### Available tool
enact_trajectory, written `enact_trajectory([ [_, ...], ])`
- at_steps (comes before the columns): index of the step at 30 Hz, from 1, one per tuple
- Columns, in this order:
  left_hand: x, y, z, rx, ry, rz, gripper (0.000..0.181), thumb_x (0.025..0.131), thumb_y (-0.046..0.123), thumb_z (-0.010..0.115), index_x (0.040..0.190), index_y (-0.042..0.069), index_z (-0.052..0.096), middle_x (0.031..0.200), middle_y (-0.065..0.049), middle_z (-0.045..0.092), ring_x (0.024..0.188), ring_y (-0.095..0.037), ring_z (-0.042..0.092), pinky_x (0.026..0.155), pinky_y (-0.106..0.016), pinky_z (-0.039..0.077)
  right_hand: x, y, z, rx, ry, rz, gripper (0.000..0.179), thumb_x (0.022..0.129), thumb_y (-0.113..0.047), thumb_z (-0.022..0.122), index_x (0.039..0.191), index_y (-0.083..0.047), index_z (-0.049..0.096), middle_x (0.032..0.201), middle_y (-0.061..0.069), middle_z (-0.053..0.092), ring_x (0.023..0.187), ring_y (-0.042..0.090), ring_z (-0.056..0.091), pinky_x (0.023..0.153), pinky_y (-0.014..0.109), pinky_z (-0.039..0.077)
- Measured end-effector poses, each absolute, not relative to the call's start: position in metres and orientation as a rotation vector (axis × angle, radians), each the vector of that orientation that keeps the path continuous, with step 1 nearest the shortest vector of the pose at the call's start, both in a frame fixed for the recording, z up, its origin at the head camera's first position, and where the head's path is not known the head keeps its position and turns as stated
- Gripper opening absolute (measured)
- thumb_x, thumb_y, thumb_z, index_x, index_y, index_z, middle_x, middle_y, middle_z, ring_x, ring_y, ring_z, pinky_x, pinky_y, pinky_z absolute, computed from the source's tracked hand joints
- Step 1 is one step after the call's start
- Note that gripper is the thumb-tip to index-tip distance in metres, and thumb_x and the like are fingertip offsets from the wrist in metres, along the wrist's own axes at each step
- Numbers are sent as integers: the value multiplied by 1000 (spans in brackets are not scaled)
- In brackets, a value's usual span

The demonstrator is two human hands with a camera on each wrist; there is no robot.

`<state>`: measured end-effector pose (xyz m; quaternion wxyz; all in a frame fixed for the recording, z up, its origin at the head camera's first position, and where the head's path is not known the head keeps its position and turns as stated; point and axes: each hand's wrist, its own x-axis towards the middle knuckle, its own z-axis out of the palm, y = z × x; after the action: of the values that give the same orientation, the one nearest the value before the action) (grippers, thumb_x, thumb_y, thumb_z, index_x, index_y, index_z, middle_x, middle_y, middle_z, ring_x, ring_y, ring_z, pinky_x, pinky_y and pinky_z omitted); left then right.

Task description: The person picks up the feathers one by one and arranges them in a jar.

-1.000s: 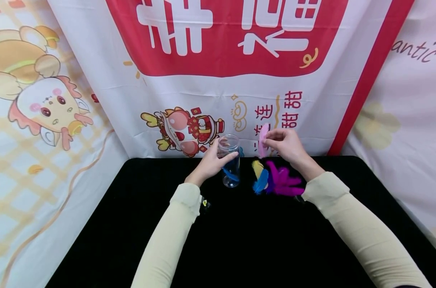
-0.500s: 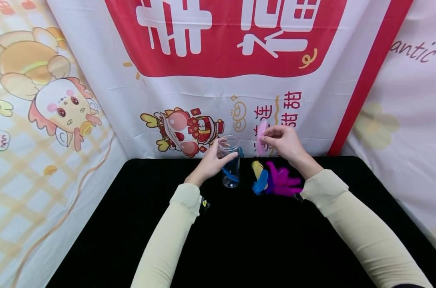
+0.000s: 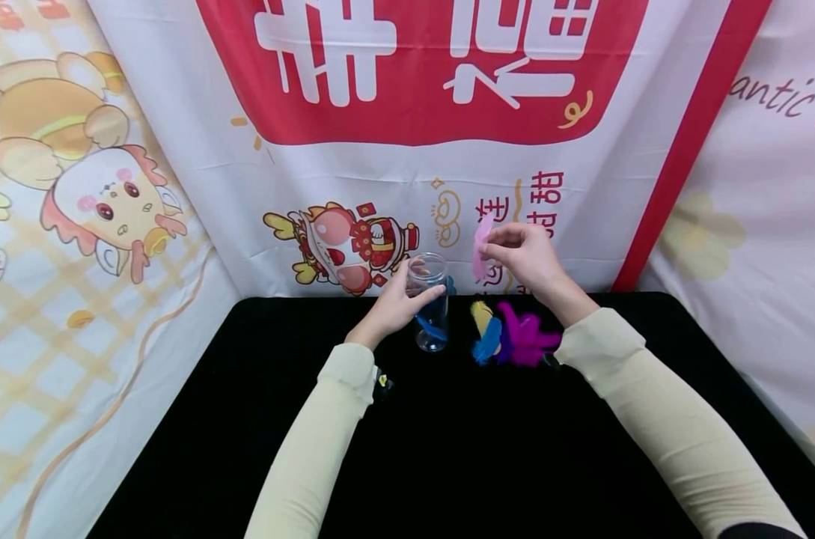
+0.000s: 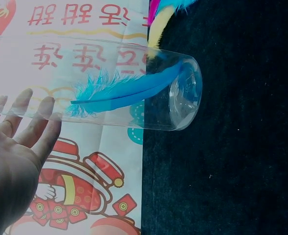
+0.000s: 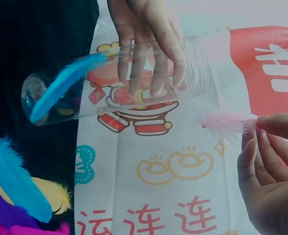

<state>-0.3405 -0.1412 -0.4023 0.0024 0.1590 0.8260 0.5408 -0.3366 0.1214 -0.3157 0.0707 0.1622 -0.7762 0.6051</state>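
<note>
A clear jar (image 3: 431, 338) with an uncovered mouth stands upright near the far edge of the table. Inside it leans one blue feather (image 4: 129, 93), reaching down to the base. My left hand (image 3: 399, 299) grips the jar around its upper part, thumb across the near side. Between thumb and fingertips my right hand (image 3: 530, 258) pinches a pale pink feather (image 5: 227, 122). That feather is held in the air, to the right of the jar's mouth and slightly above it, apart from the glass.
A loose pile of feathers lies on the black tabletop (image 3: 434, 449) below my right hand: a blue feather (image 5: 19, 181), a yellow feather (image 3: 481, 317) and several magenta feathers (image 3: 531, 340). A printed cloth (image 3: 394, 172) hangs right behind the table's far edge.
My right hand has moved left and a little upward with the pink feather, closer to the jar's mouth. My left hand and the jar have stayed in place.
</note>
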Motion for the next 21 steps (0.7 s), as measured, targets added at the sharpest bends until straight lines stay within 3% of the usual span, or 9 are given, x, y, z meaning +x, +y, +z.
enact_trajectory([
  [14,-342,-141,-401,516,2590,1686,78,92,60,69,150,21,36,146,-15,50,129,-30,56,109,-49,47,-338,111,-306,514,-2308,1809,20,92,-16,79,104,0,73,93,8,76,85,17,73,81,31,58],
  [21,-341,-141,-401,521,2600,1682,86,92,60,70,154,13,34,143,-11,52,128,-29,57,108,-49,48,-335,105,-303,505,-2278,1804,20,92,-15,79,103,0,74,93,8,77,84,15,72,78,26,56],
])
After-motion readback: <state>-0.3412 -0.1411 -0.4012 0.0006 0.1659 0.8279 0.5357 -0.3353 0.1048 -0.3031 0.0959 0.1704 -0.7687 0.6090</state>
